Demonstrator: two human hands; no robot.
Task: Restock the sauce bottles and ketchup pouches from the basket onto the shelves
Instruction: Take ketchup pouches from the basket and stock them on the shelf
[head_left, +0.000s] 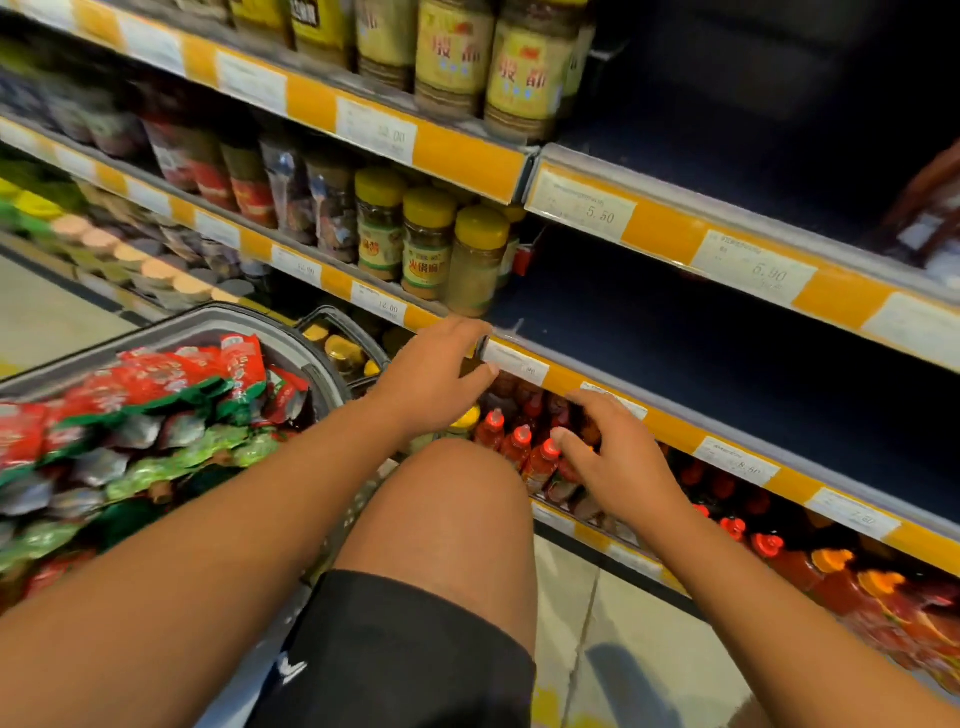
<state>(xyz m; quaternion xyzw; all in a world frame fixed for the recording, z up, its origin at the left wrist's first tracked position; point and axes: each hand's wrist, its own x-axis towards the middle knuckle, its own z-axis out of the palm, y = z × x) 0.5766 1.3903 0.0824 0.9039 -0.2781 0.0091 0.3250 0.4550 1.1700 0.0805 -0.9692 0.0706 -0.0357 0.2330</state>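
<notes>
A grey basket (218, 319) at the left is piled with red and green ketchup pouches (156, 384). Behind it a second basket (337, 316) holds yellow-capped bottles (343, 351). My left hand (436, 379) rests on the front rail of the dark bare shelf (727, 374), fingers over the edge and thumb against the price strip. My right hand (613, 457) hovers with spread fingers just under that rail, over red-capped sauce bottles (519, 441) on the shelf below; its thumb is close to one cap. It holds nothing that I can see.
Jars with yellow lids (431, 239) fill the shelf section left of the bare one, and taller jars (519, 73) stand above. More red and orange sauce bottles (831, 571) line the low shelf to the right. My bare knee (452, 509) sits between the baskets and shelves.
</notes>
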